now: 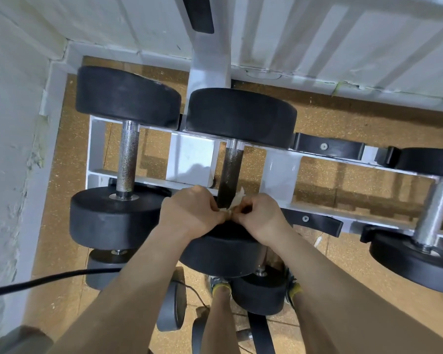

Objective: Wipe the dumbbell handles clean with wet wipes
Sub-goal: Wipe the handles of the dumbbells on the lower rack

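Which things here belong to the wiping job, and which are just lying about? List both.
Job: crumpled white wet wipe, pinched by left hand and right hand; dark knurled metal handle of middle black dumbbell.
Idle: thin black cable; white metal rack; speckled brown floor.

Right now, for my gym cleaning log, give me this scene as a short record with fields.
support: white rack, holds the dumbbells
handle in work: middle dumbbell handle, dark, knurled
wet wipe: white, round that handle's near end
left hand: pinches the wet wipe
right hand: pinches the wet wipe
left dumbbell handle: silvery, no hand on it
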The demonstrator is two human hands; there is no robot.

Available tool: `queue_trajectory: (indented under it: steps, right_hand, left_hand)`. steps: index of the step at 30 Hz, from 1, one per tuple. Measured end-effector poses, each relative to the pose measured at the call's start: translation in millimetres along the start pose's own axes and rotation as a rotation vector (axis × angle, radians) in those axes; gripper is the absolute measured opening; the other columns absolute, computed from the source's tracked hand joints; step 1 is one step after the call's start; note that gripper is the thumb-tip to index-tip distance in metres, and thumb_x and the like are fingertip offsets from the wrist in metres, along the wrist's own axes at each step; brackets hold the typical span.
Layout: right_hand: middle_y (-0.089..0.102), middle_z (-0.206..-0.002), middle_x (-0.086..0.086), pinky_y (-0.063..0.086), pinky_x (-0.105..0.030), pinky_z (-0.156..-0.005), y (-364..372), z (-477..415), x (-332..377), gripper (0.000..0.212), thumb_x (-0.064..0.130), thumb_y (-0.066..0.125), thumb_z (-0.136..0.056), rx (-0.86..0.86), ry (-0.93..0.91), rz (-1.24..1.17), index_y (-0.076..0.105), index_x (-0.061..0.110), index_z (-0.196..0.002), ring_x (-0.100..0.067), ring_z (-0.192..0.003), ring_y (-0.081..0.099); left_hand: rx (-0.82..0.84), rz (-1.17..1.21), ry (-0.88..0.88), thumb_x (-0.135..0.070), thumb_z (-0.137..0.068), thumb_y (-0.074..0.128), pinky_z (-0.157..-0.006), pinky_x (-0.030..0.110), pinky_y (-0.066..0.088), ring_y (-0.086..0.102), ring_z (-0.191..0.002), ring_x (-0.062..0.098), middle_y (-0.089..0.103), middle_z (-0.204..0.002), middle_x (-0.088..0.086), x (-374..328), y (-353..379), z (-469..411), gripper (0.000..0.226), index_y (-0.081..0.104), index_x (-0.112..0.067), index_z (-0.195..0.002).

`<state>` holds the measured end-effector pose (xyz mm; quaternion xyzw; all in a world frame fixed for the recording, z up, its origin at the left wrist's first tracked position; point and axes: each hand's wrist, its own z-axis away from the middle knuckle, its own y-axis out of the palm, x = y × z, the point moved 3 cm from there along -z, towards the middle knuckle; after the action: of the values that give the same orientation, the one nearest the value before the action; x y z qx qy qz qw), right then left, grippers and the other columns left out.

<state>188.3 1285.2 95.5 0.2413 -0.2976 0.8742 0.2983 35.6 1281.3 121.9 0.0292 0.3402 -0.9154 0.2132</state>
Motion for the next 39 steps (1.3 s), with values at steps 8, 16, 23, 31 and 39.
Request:
queue_trajectory:
  steps: [8, 16, 23, 31, 39]
  right_hand:
    - [0.067, -0.071, -0.006, 0.058, -0.038, -0.065, -19, -12, 9, 0.014, 0.021, 0.064, -0.092, -0.291, 0.006, -0.553, 0.064, 0.018, -0.078, -0.019, -0.064, 0.064]
    - [0.068, -0.083, -0.002, 0.048, -0.014, -0.058, -35, -20, 18, 0.011, 0.01, 0.078, -0.078, -0.256, 0.116, -0.701, 0.071, 0.013, -0.086, -0.011, -0.07, 0.06]
    - [0.062, -0.075, 0.002, 0.048, -0.017, -0.057, -22, -51, 31, 0.014, 0.012, 0.073, -0.084, -0.648, 0.255, -0.971, 0.062, 0.008, -0.091, -0.005, -0.061, 0.057]
    - [0.059, -0.062, 0.003, 0.041, -0.02, -0.059, -19, -30, 44, 0.029, 0.011, 0.046, -0.094, -0.42, 0.006, -0.591, 0.061, 0.014, -0.07, -0.012, -0.06, 0.052]
    - [0.065, -0.084, 0.005, 0.04, -0.007, -0.064, -23, -16, 56, 0.022, 0.012, 0.042, -0.098, -0.204, -0.048, -0.482, 0.063, 0.014, -0.099, 0.001, -0.075, 0.057]
  left_hand:
    - [-0.338, 0.86, 0.008, -0.022, -0.093, 0.063, -0.064, 0.029, 0.052, 0.066, -0.065, 0.02, 0.069, -0.073, 0.005, 5, -2, -18, 0.021, 0.056, -0.014, -0.074]
    - [-0.489, 1.43, -0.148, -0.011, -0.097, 0.057, -0.062, 0.017, 0.05, 0.063, -0.054, 0.008, 0.063, -0.07, 0.006, 6, -15, -16, 0.014, 0.049, -0.013, -0.086]
    - [-0.596, 0.95, 0.109, -0.022, -0.087, 0.072, -0.078, 0.021, 0.049, 0.063, -0.078, 0.008, 0.07, -0.085, -0.007, -22, -14, -29, 0.009, 0.069, -0.014, -0.09]
    - [-0.259, 0.468, 0.068, -0.05, -0.097, 0.047, -0.057, 0.021, 0.027, 0.045, -0.064, 0.018, 0.047, -0.064, -0.007, -44, -24, -63, 0.043, 0.039, -0.021, -0.066]
    - [-0.448, 0.038, 0.155, -0.021, -0.083, 0.067, -0.057, 0.027, 0.036, 0.063, -0.072, 0.028, 0.066, -0.075, 0.011, -41, -18, -38, 0.012, 0.062, -0.011, -0.084]
